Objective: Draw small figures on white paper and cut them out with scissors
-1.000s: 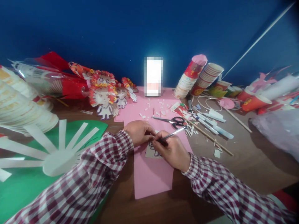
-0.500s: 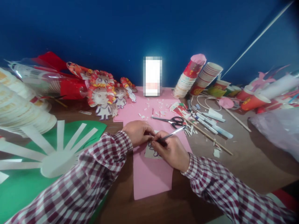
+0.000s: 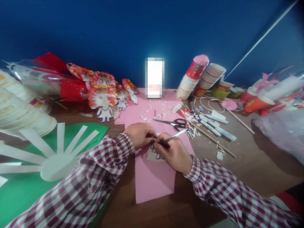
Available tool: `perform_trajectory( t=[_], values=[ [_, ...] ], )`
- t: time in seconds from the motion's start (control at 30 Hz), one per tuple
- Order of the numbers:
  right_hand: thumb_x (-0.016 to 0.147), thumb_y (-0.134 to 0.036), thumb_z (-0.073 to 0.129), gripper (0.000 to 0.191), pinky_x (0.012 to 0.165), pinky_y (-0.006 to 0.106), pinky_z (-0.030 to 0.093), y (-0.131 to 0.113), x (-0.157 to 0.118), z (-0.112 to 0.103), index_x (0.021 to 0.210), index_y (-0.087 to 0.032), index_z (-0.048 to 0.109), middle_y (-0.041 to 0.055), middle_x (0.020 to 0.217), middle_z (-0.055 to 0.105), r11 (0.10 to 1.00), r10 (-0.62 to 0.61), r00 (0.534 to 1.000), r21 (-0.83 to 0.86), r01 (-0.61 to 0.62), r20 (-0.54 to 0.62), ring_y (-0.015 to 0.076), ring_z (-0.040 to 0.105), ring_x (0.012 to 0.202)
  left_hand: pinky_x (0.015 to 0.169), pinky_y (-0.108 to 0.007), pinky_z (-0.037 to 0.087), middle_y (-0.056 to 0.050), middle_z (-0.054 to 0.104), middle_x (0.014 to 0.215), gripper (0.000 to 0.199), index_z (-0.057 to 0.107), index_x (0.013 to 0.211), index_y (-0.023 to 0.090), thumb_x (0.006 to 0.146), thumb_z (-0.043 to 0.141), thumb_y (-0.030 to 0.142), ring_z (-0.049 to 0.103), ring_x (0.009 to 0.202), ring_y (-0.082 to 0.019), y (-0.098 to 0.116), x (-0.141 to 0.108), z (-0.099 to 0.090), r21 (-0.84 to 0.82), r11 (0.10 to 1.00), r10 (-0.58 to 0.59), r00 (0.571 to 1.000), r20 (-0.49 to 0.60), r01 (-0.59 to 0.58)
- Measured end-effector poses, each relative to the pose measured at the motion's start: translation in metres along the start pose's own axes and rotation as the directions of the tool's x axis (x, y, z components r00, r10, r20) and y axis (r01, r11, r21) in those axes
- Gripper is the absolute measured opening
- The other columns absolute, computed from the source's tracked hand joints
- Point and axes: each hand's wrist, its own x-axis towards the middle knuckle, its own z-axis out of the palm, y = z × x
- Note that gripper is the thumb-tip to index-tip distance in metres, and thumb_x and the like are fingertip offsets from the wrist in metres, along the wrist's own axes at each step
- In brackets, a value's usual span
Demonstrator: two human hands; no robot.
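Note:
A small piece of paper (image 3: 152, 155) with a dark line drawing lies on a long pink sheet (image 3: 155, 183). Above its upper left part is my left hand (image 3: 139, 134), its fingers pressed together; what they grip, if anything, is hidden. My right hand (image 3: 174, 153) is closed around a slim pen (image 3: 175, 135), whose back end points up to the right. Its tip is hidden by the fingers, which meet over the drawing. Black-handled scissors (image 3: 175, 123) rest on the pink paper just beyond my right hand.
Paper scraps, markers (image 3: 210, 126) and a thin stick (image 3: 211, 139) lie to the right. Stacked cups (image 3: 190, 79) stand at the back; more cups (image 3: 26, 110) are at the left. Paper figures (image 3: 104, 101) stand behind a green sheet (image 3: 26, 193) with a white strip cutout (image 3: 58, 166). A bright pixelated rectangle (image 3: 154, 76) stands centrally.

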Motion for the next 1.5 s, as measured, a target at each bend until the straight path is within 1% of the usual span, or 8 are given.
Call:
perform_trajectory(
  t=[0.3, 0.6, 0.8, 1.0, 1.3, 1.5],
  values=[
    [0.085, -0.028, 0.050, 0.010, 0.045, 0.018, 0.037, 0.0012, 0.0001, 0.0014, 0.083, -0.018, 0.053, -0.0025, 0.060, 0.057, 1.000, -0.006, 1.000, 0.018, 0.006, -0.014, 0.0084, 0.051, 0.049, 0.065, -0.021, 0.038, 0.003, 0.067, 0.079, 0.017, 0.071, 0.083, 0.028, 0.075, 0.056, 0.031, 0.056, 0.076, -0.012, 0.0034, 0.0000, -0.0043, 0.026, 1.000, -0.004, 0.999, 0.034, 0.003],
    [0.085, -0.025, 0.050, 0.009, 0.045, 0.017, 0.036, -0.0001, 0.0002, 0.0009, 0.081, -0.018, 0.052, -0.0033, 0.058, 0.055, 1.000, -0.023, 0.999, 0.009, 0.023, -0.026, 0.0077, 0.049, 0.048, 0.066, -0.021, 0.039, 0.004, 0.067, 0.079, 0.017, 0.071, 0.084, 0.028, 0.075, 0.056, 0.031, 0.056, 0.075, -0.012, 0.0017, 0.0003, -0.0031, 0.008, 1.000, 0.000, 1.000, 0.023, 0.000],
    [0.084, -0.024, 0.050, 0.008, 0.043, 0.017, 0.035, -0.0013, 0.0003, 0.0000, 0.081, -0.017, 0.053, -0.0031, 0.057, 0.054, 1.000, -0.021, 1.000, -0.012, 0.021, -0.021, 0.0073, 0.046, 0.046, 0.068, -0.022, 0.039, 0.002, 0.067, 0.083, 0.018, 0.070, 0.084, 0.027, 0.075, 0.056, 0.032, 0.057, 0.079, -0.013, 0.0042, -0.0012, -0.0052, 0.014, 1.000, -0.019, 1.000, 0.025, 0.018],
    [0.084, -0.023, 0.050, 0.007, 0.042, 0.016, 0.033, -0.0015, 0.0002, 0.0001, 0.080, -0.018, 0.053, -0.0042, 0.056, 0.052, 1.000, -0.026, 0.999, -0.013, 0.026, -0.033, 0.0067, 0.044, 0.044, 0.067, -0.022, 0.039, 0.003, 0.067, 0.081, 0.017, 0.070, 0.083, 0.027, 0.075, 0.056, 0.031, 0.057, 0.078, -0.012, 0.0033, -0.0009, -0.0045, 0.015, 1.000, -0.012, 1.000, 0.020, 0.012],
    [0.084, -0.022, 0.051, 0.007, 0.041, 0.016, 0.033, -0.0034, 0.0004, -0.0003, 0.080, -0.017, 0.053, -0.0041, 0.055, 0.052, 1.000, -0.023, 0.999, 0.002, 0.023, -0.037, 0.0065, 0.045, 0.044, 0.067, -0.022, 0.039, 0.003, 0.067, 0.082, 0.018, 0.070, 0.084, 0.028, 0.076, 0.055, 0.035, 0.056, 0.079, -0.013, -0.0005, 0.0003, -0.0003, 0.015, 1.000, 0.004, 1.000, 0.009, -0.005],
    [0.083, -0.022, 0.051, 0.007, 0.042, 0.016, 0.034, -0.0030, 0.0005, -0.0001, 0.079, -0.017, 0.053, -0.0041, 0.056, 0.052, 1.000, -0.021, 0.999, 0.003, 0.021, -0.032, 0.0067, 0.045, 0.045, 0.069, -0.022, 0.039, 0.002, 0.067, 0.082, 0.018, 0.070, 0.084, 0.027, 0.077, 0.055, 0.035, 0.057, 0.080, -0.013, 0.0006, -0.0002, -0.0020, 0.005, 1.000, -0.007, 1.000, 0.015, 0.007]
  ],
)
